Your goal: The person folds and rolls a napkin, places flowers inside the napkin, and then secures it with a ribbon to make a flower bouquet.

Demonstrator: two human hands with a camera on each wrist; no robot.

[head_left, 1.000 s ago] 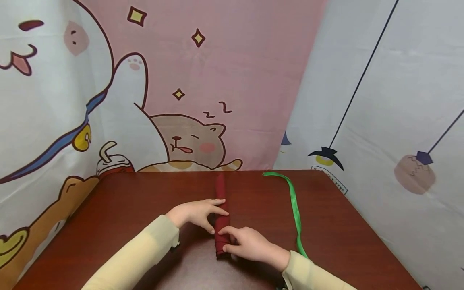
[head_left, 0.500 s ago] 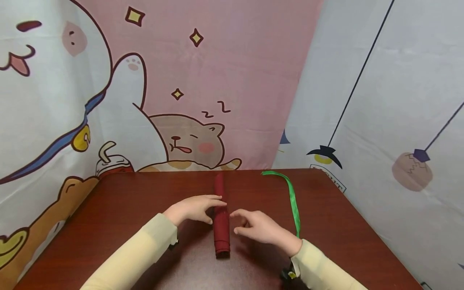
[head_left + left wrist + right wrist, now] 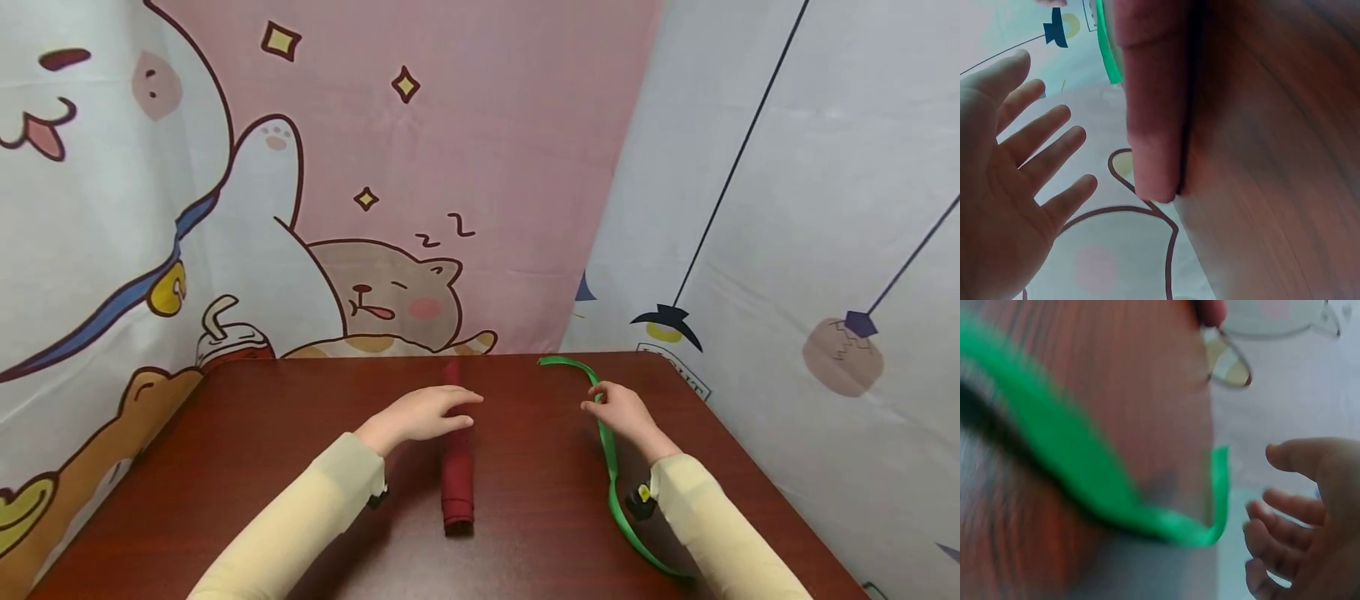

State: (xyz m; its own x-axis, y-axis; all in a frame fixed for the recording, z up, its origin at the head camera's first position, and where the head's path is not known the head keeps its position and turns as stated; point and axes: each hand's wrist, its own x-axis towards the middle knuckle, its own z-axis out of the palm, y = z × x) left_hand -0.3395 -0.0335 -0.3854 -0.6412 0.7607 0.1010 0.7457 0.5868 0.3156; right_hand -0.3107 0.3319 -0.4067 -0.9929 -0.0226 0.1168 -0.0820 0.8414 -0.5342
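Observation:
A roll of dark red cloth [image 3: 457,483] lies lengthwise on the table, its near end facing me. Over its far half hovers my left hand [image 3: 420,414], fingers extended and nothing held; in the left wrist view the palm [image 3: 1004,206] shows apart from the red roll [image 3: 1157,112]. My right hand [image 3: 628,417] is above the green ribbon [image 3: 609,454] on the right, overlapping its upper stretch in the head view. From the right wrist, loosely bent fingers [image 3: 1279,550] appear apart from the green ribbon [image 3: 1079,450], with nothing between them.
The reddish-brown wooden table [image 3: 315,492] spans the lower view. A cartoon-printed curtain [image 3: 525,167] hangs behind its back edge and along the right side. The ribbon curves from the back edge toward my right forearm.
Both hands have left the red roll. My right hand has moved right and away from me to the green ribbon; my left has risen slightly above the roll.

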